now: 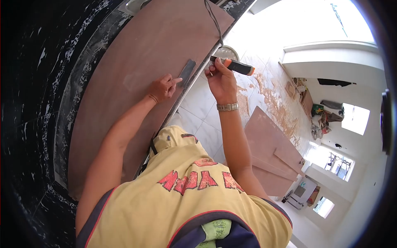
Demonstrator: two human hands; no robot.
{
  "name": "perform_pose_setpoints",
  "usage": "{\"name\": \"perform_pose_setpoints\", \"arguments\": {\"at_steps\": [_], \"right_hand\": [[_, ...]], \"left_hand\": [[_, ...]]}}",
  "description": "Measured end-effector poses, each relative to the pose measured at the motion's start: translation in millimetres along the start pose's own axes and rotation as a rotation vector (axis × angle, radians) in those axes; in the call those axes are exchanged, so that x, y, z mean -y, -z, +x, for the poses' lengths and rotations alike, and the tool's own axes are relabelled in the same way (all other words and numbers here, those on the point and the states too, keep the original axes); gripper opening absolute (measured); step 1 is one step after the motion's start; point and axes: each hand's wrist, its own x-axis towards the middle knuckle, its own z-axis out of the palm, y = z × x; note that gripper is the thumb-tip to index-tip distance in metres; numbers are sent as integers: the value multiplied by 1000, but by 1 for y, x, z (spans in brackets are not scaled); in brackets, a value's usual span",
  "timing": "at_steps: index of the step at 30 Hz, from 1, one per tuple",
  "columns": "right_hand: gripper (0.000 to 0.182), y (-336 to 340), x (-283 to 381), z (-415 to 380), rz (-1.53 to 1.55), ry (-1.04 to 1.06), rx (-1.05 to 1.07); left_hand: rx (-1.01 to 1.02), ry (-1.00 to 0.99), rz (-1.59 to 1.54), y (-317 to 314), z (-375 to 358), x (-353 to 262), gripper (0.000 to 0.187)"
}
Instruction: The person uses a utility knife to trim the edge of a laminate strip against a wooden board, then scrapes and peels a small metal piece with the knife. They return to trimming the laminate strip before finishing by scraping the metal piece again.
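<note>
My left hand (164, 87) rests over a large brown sheet (128, 78). Its index finger is stretched out and touches a dark flat strip (188, 72) near the sheet's edge, while the other fingers curl loosely. In my right hand (223, 80), raised beyond that edge, is a utility knife (240, 67) with a black and orange handle. Thumb and fingers close around its front end, and the blade cannot be made out. A metal watch sits on the right wrist.
Black marbled stone (31, 144) borders the sheet on the left. A dark cable (214, 20) hangs over the counter edge. On the pale tiled floor (198, 101) lie brown dust (275, 105) and more brown boards (273, 155). Bags and clutter (324, 118) lie by the far wall.
</note>
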Motion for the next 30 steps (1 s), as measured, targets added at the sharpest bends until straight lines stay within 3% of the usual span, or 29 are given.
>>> {"name": "perform_pose_setpoints", "arguments": {"at_steps": [3,6,9,12,20,24,28,30], "right_hand": [[7,-2,20,-42,129,-41,1],[6,-1,28,-72,177,12,-16],[6,-9,30,-92,203,53,-7],[4,-2,27,-101,242,72,53],[14,-31,26,-128,212,40,69],[16,-9,7,-114,381,-69,455],[18,-12,3,-101,377,-124,607],[30,-15,4,-106,377,-114,543]], "left_hand": [[-86,59,-165,-2,2,4,34],[-145,284,-309,17,30,-48,22],[-138,459,-1005,32,60,-126,15],[-121,441,-1392,60,85,-207,18],[-310,256,-1076,76,79,-231,16],[-538,-33,-715,97,85,-236,17],[-609,-51,-689,107,83,-240,15],[-618,-38,-700,106,82,-237,14]]}}
